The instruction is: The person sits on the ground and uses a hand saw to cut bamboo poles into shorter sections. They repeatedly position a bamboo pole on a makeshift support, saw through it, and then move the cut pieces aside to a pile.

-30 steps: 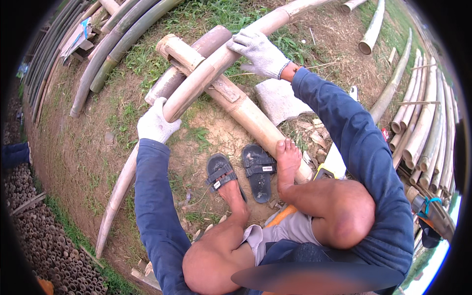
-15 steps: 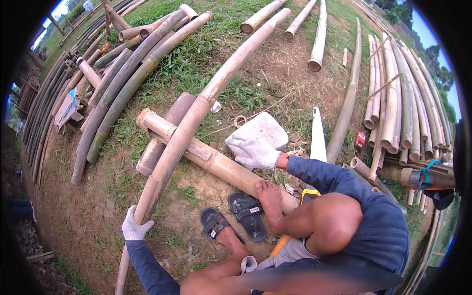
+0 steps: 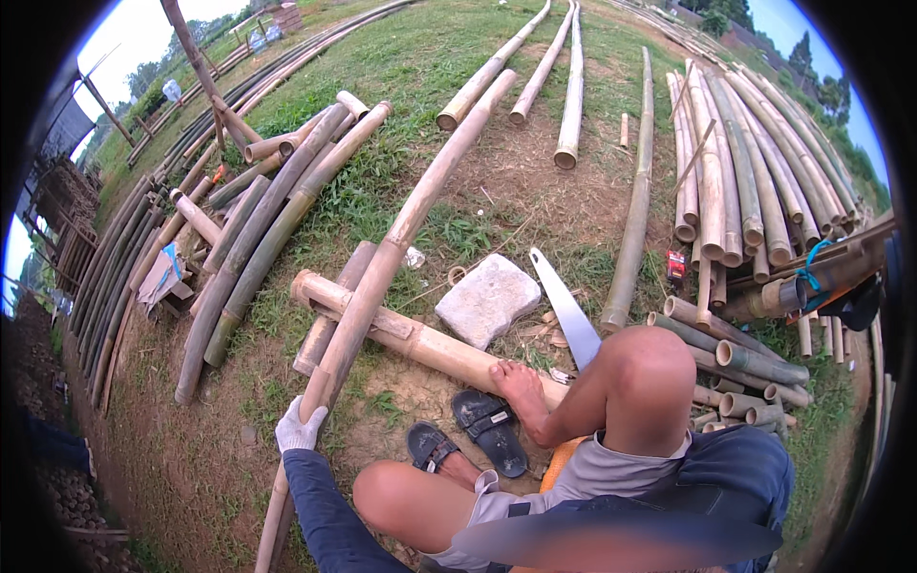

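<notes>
My left hand (image 3: 301, 426), in a white knit glove, is closed around the lower part of a long bamboo pole (image 3: 413, 215). The pole slants up and away to the right, lying across a thicker notched bamboo piece (image 3: 439, 349). Under the notched end lies a short, darker bamboo log (image 3: 320, 346). My bare foot rests on the near end of the thick piece. My right sleeve (image 3: 731, 463) shows at the lower right, but the hand at its end is out of sight. A handsaw (image 3: 570, 315) stands beside my raised knee, its handle hidden.
A pale stone block (image 3: 489, 298) sits beyond the thick bamboo. Long bamboo poles lie stacked at left (image 3: 277, 220) and right (image 3: 764, 162). Cut bamboo pieces (image 3: 755, 363) are piled at my right. Sandals (image 3: 489, 430) are near my feet. A red box (image 3: 676, 265) lies by the right stack.
My right hand has left the stone block and gone out of view toward the lower right. My left hand still grips the pole. The view has tilted upward.
</notes>
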`<state>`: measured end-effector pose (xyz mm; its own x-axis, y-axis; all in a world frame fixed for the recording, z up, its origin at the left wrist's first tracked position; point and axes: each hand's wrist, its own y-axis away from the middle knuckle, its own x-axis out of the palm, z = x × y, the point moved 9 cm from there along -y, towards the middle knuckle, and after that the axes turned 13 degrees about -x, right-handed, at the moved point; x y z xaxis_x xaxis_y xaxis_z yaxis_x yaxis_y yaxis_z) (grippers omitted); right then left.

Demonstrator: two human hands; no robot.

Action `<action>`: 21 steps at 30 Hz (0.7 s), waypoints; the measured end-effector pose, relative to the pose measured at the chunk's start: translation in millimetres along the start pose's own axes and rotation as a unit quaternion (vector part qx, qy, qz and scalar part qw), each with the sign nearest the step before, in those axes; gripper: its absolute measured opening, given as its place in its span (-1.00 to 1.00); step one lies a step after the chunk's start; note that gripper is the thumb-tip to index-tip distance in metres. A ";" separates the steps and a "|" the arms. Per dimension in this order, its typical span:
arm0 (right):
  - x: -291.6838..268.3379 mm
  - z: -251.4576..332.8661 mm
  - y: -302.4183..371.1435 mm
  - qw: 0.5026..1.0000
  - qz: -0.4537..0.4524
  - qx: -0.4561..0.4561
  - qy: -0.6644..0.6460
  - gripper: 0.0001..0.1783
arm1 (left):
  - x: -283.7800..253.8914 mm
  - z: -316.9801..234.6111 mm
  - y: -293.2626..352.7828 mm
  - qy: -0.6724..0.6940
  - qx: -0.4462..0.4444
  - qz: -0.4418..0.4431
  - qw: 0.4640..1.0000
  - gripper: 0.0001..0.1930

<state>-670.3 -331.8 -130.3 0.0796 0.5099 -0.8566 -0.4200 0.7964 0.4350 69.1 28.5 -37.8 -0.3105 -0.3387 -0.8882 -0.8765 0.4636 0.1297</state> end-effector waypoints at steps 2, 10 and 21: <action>8.6 -2.5 11.8 1.000 0.003 0.007 -0.018 -0.29 | -1.3 -1.2 2.2 -0.015 0.004 -0.007 1.000 -0.18; 43.2 -9.5 53.1 0.997 0.025 0.036 -0.068 -0.27 | -3.6 -0.2 7.0 -0.036 0.006 -0.025 0.999 -0.23; 62.4 -10.6 71.9 0.996 0.002 0.021 -0.092 -0.25 | 0.0 -1.1 4.1 -0.037 -0.002 -0.017 0.999 -0.20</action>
<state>-705.0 -246.1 -155.4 0.2439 0.5615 -0.7907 -0.3835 0.8047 0.4532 65.2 29.5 -36.7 -0.2524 -0.2930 -0.9222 -0.8876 0.4496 0.1001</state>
